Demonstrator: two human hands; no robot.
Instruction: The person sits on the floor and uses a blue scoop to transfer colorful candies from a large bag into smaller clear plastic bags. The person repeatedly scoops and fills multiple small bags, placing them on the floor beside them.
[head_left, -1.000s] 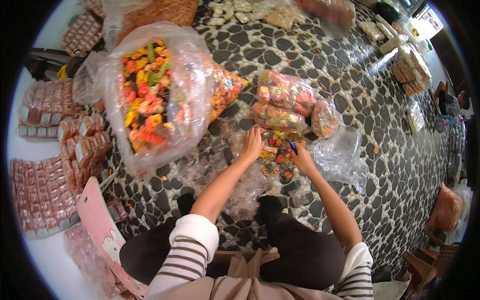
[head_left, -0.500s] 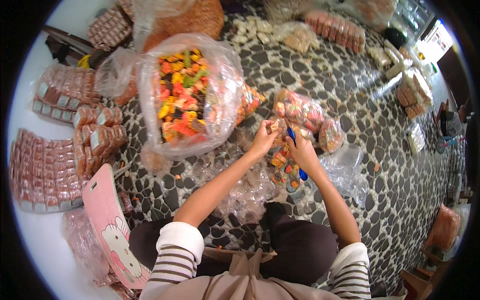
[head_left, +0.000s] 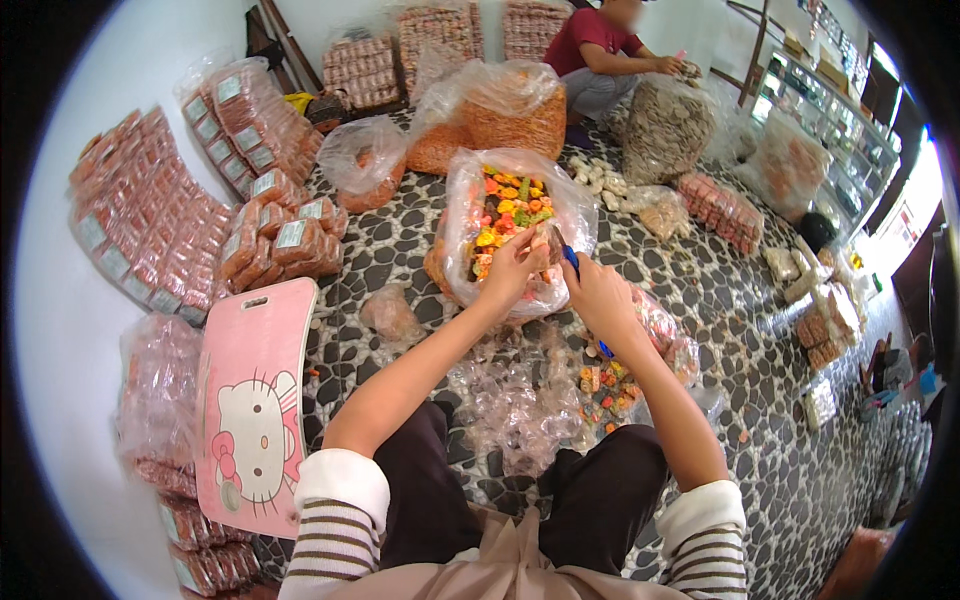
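Note:
My left hand pinches a small pale-orange piece over the near edge of an open clear plastic bag. Red, yellow, orange and green pieces fill that bag. Close by on the right, my right hand is closed round a blue-handled knife, its blade against the piece. The knife's lower handle end shows beneath the palm. Below my right wrist lies a heap of small coloured pieces. Crumpled clear plastic spreads between my knees.
A pink board leans at my left. Packed orange-brown bags line the left wall. Large filled sacks stand at the back. A co-worker in a red shirt sits beyond them. A glass case is at far right.
My view has tilted up, bringing the co-worker and back wall into sight. Both hands now appear over the open bag's near edge, still holding the piece and the knife.

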